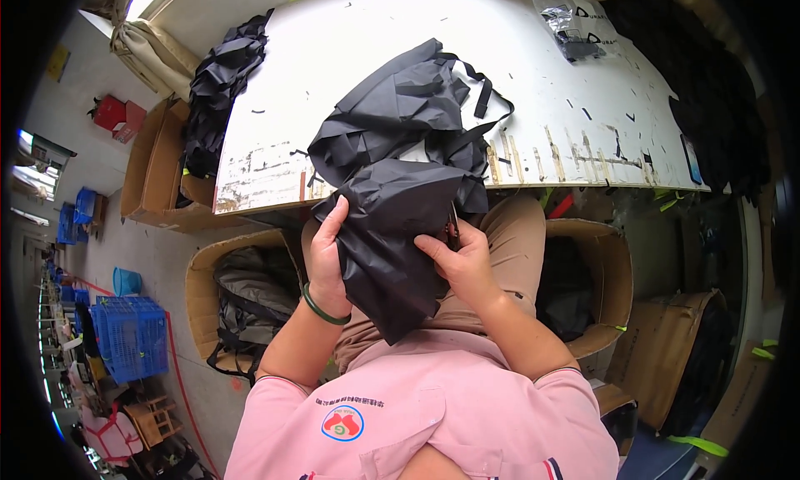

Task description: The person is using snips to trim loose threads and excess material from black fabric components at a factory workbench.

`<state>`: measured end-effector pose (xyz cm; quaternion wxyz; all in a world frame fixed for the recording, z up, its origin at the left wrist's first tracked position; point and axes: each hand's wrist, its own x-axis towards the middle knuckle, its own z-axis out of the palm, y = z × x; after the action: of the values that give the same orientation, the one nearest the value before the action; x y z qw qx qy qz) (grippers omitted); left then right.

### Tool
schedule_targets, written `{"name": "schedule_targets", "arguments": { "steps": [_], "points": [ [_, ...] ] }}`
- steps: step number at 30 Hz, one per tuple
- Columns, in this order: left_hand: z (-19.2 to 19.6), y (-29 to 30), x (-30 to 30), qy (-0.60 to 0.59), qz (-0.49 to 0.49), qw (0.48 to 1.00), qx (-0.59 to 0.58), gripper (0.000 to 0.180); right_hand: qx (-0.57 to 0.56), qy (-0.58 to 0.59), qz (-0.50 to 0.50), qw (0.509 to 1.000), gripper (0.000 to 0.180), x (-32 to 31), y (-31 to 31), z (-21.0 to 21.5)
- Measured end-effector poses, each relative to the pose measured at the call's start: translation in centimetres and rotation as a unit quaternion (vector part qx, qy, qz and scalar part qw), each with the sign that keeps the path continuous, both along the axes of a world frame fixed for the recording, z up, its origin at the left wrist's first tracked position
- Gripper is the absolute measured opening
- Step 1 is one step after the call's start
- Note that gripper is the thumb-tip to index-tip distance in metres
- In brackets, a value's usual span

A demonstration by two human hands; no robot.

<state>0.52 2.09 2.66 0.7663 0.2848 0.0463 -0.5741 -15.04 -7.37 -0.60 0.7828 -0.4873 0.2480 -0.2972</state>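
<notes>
A crumpled black fabric bag [392,122] with straps lies over the table's front edge, its lower part hanging above my lap. My left hand [329,259] grips the left side of this cloth, thumb on top and fingers hidden beneath. At its right side, my right hand [462,259] is closed around small dark thread snips [452,227], only partly visible, while the thumb presses on the fabric. A narrow black strap [483,97] with a loose end curls over the white table beyond the bag.
The white table [583,122] has a worn front edge and scattered thread scraps. Dark fabric heaps [229,80] flank it; a clear plastic bag [575,26] sits at the back. Cardboard boxes [200,284] with bags inside stand beside my legs. Blue crates [129,338] are at the left.
</notes>
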Motion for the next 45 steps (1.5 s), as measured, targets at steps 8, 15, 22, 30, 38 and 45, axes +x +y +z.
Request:
{"name": "schedule_targets", "arguments": {
  "steps": [8, 15, 22, 30, 38, 45],
  "points": [
    [-2.2, 1.3, 4.1, -0.348, 0.161, 0.923, 0.042, 0.009, -0.017, -0.028, 0.002, 0.999, 0.022, -1.8, -2.5, 2.8],
    [5.6, -0.5, 1.6, -0.865, 0.053, 0.491, -0.092, 0.036, -0.202, 0.018, 0.000, 0.979, 0.024, -1.8, -2.3, 4.1],
    [3.4, -1.3, 0.9, -0.773, -0.146, 0.611, -0.094, 0.020, -0.243, 0.044, 0.003, 0.969, 0.020, -2.6, -1.7, 3.8],
    [4.0, -1.0, 1.1, -0.769, -0.197, 0.607, -0.046, 0.018, -0.477, 0.046, -0.009, 0.878, 0.032, -2.5, -2.7, 6.8],
    [3.5, -0.9, 4.4, -0.677, -0.332, 0.647, -0.112, 0.015, -0.362, 0.023, 0.143, 0.921, 0.016, -3.4, -4.6, 4.9],
    [-2.9, -2.6, 2.2, -0.280, -0.404, 0.856, -0.160, 0.041, -0.148, -0.158, 0.236, 0.947, 0.013, -0.8, -2.8, 3.6]
  ]
}}
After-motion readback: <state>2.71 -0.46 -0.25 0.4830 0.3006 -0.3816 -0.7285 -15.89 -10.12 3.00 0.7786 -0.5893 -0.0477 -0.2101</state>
